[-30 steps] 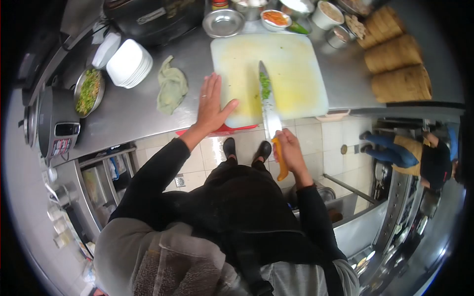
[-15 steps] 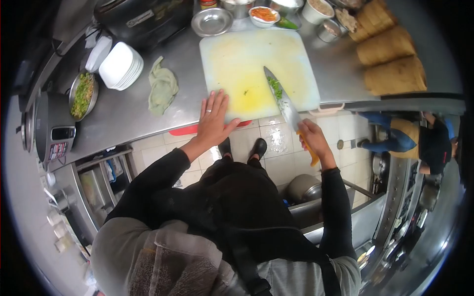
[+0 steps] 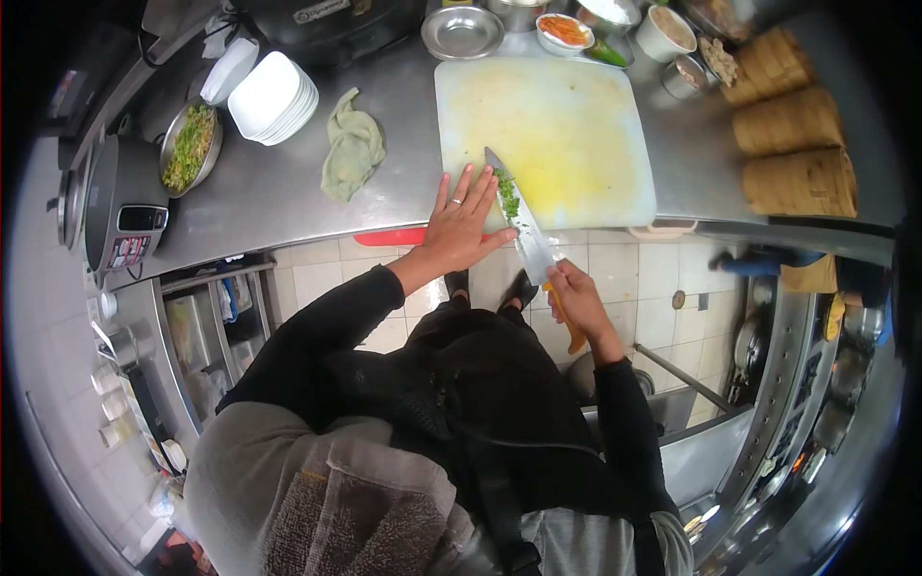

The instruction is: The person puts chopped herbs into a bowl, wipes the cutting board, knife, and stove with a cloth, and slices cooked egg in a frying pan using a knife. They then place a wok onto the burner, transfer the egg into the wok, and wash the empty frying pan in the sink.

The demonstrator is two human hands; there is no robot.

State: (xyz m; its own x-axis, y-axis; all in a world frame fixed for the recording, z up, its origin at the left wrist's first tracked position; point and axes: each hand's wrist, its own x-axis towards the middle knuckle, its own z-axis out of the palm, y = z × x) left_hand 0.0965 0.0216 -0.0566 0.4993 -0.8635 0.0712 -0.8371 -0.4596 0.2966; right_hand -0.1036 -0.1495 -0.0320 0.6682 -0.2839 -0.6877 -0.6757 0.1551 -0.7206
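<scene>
My right hand (image 3: 579, 305) grips the orange handle of a kitchen knife (image 3: 531, 252) beyond the counter's front edge. The blade points up and left over the near left part of a white, yellow-stained cutting board (image 3: 586, 106). Chopped green herbs (image 3: 508, 195) lie along the flat of the blade. My left hand (image 3: 463, 228), with a ring on one finger, is spread at the board's near left corner. Its fingertips are right beside the blade; whether they touch it I cannot tell.
Left of the board lie a green cloth (image 3: 352, 149), stacked white dishes (image 3: 274, 101) and a bowl of chopped greens (image 3: 191, 149). Behind it stand a metal plate (image 3: 463, 33) and a bowl of orange shreds (image 3: 565, 34). Bamboo steamers (image 3: 797, 182) are at right; a person (image 3: 807, 276) is farther off.
The knife with the herbs has moved left across the board, up to my left hand. My left hand stays at the same corner. The camera's view has shifted.
</scene>
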